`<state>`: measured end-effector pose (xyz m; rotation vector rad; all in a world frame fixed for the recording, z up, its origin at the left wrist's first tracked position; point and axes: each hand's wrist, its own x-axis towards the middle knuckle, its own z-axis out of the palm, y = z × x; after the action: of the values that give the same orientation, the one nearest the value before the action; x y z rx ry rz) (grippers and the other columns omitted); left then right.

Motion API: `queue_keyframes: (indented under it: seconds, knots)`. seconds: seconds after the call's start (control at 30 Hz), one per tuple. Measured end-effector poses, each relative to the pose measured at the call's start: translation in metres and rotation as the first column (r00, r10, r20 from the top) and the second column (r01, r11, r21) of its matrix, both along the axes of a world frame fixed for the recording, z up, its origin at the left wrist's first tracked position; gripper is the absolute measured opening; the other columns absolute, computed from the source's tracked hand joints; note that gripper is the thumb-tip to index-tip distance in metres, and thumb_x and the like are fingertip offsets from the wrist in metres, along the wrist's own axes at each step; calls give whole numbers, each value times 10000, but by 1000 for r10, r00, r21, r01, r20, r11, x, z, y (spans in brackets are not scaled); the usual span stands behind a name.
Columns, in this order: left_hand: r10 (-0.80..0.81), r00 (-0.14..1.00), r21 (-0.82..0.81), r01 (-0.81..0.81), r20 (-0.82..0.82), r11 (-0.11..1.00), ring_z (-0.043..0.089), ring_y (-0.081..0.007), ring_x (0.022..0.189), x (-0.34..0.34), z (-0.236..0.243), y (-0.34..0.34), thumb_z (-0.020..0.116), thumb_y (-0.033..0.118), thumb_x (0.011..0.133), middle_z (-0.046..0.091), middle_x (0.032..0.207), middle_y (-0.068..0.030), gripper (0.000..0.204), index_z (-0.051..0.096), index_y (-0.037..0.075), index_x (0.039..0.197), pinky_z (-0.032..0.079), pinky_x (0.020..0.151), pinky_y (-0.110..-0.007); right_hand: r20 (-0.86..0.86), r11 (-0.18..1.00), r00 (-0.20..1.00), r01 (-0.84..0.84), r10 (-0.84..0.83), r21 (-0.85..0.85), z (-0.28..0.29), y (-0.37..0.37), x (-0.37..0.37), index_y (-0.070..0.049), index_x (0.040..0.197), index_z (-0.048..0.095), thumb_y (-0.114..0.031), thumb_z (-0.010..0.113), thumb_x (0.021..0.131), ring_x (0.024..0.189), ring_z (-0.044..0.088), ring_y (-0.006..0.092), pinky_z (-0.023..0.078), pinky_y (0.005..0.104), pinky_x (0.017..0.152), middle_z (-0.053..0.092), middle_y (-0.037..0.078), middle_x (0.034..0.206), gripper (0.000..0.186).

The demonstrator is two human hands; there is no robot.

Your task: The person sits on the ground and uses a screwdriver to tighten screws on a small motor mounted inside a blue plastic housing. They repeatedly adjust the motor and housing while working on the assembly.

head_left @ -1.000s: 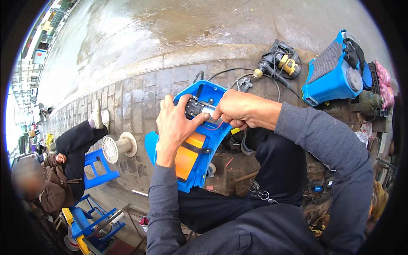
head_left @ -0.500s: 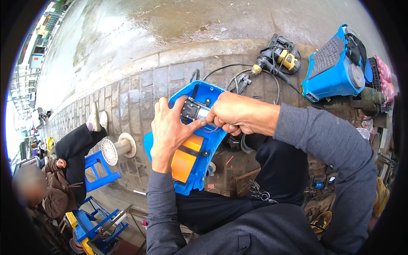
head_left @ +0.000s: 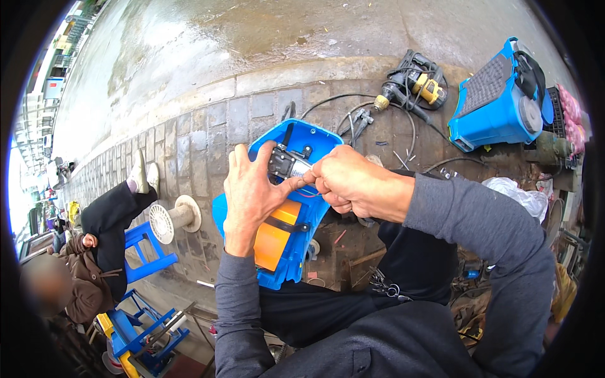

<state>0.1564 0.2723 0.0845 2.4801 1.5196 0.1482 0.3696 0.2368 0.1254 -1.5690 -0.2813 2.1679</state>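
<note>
A blue plastic housing (head_left: 321, 135) lies open across my lap, with an orange block (head_left: 276, 236) strapped inside by a black band. Above the block sits a small black pump with a silver motor (head_left: 285, 164). My left hand (head_left: 247, 192) spans the pump, forefinger on one side and thumb along the other. At the motor's right end, my right hand (head_left: 362, 184) is closed in a pinch beside my left thumb tip. What it pinches is hidden by the fingers. A thin reddish wire (head_left: 309, 194) runs just below them.
A corded yellow-and-black power tool (head_left: 425, 88) lies on the paving beyond my right hand, near pliers (head_left: 361, 121). At far right stands a blue tank (head_left: 498, 94). A white spool (head_left: 175, 219), a blue stool (head_left: 146, 253) and a seated person (head_left: 88, 277) are at left.
My right hand and forearm have shifted slightly, with the elbow lower and closer in, uncovering a white plastic bag at right. My left hand keeps its place on the pump.
</note>
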Motion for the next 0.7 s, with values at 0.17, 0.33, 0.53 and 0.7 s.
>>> queue_keyframes:
  seconds: [0.17, 0.33, 0.53, 0.7]
  knots:
    - [1, 1000, 1, -1, -1, 1000, 600, -407, 1092, 0, 0, -1, 937, 640, 726, 547, 1123, -183, 900, 678, 91, 1391, 566, 832, -529, -25, 997, 997, 73, -73, -29, 0, -4, -2, 102, 1165, 654, -72, 493, 1084, 426, 332, 71, 224, 306, 398, 457, -11, 632, 250]
    - [-8, 1000, 12, 8, 4, 1000, 601, -407, 1090, -2, -1, -1, 933, 648, 726, 545, 1122, -183, 912, 675, 91, 1399, 567, 829, -529, -50, 990, 989, 138, -139, -23, -4, -9, -4, 87, 1141, 634, -82, 494, 1088, 425, 344, 68, 229, 296, 395, 464, -13, 631, 225]
    - [-7, 1000, 14, 7, 9, 1000, 601, -409, 1090, -2, -1, -1, 935, 650, 720, 546, 1123, -183, 912, 677, 94, 1395, 567, 830, -532, -98, 985, 980, 170, -173, -37, -7, -11, -4, 79, 1155, 638, -93, 509, 1089, 422, 348, 73, 227, 305, 392, 455, -20, 627, 225]
    - [10, 1000, -27, -10, 4, 1000, 603, -407, 1106, -1, 1, 1, 946, 641, 708, 553, 1125, -177, 909, 685, 126, 1410, 562, 856, -535, 18, 996, 997, -79, 78, 49, -3, 2, 16, 88, 1182, 645, -108, 529, 1074, 427, 334, 74, 219, 310, 404, 449, -26, 629, 252]
